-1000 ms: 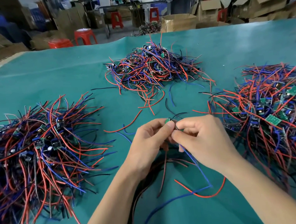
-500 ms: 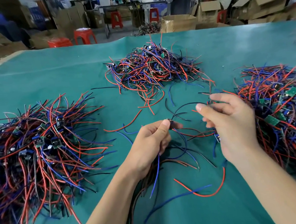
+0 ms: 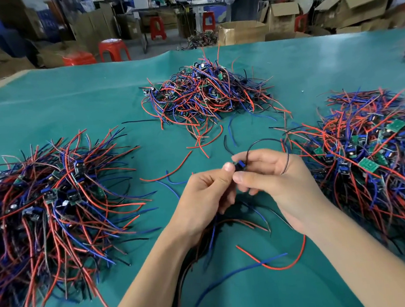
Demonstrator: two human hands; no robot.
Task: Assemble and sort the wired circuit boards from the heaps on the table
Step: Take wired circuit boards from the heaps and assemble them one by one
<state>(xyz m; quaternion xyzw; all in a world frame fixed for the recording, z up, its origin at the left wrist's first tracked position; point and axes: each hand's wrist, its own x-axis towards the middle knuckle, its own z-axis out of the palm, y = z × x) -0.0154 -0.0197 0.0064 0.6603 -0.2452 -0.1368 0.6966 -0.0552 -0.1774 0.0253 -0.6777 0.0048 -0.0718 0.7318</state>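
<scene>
Circuit board (image 3: 238, 166) in both grips (pinched).

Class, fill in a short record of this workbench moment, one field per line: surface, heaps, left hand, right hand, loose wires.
surface: teal cloth-covered table
heaps: left heap; far heap; right heap
left hand: left hand pinches a small wired board
right hand: right hand grips the same board, a black wire loop arching over it
loose wires: red wire and blue wire crossing near the forearms
</scene>
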